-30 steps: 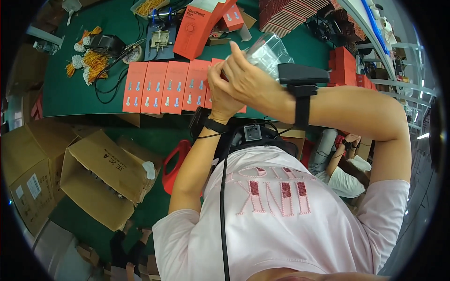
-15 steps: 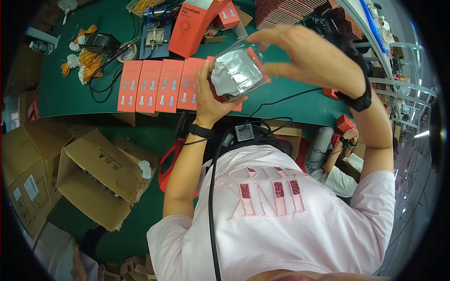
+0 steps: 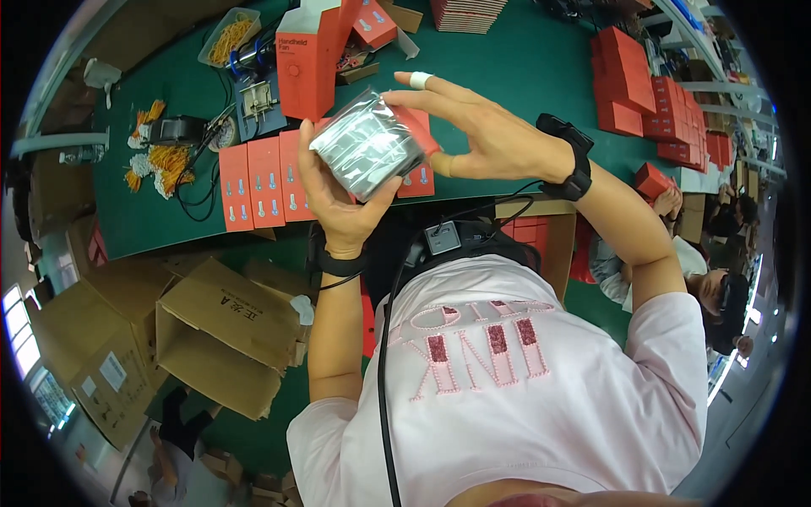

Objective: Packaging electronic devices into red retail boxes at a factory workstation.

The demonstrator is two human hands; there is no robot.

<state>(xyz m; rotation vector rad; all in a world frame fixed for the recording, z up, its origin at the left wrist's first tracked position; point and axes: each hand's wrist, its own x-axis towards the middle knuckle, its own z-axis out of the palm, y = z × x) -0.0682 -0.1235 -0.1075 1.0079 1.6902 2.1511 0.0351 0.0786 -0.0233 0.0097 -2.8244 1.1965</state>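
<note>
Silvery plastic-wrapped pack point(image 3: 361, 145) held in the left hand point(image 3: 340, 213) above red boxes point(image 3: 264, 176) on a green desk point(image 3: 528, 72); the right hand point(image 3: 492, 137), spread wide, is just beside it, contact unclear.

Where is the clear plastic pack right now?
In the head view, the clear plastic pack rests in the left hand, left of the right hand, over the red boxes.

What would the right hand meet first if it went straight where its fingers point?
Probably the clear-wrapped package held in the left hand; the right hand is very near or touching it, though depth is unclear.
</note>
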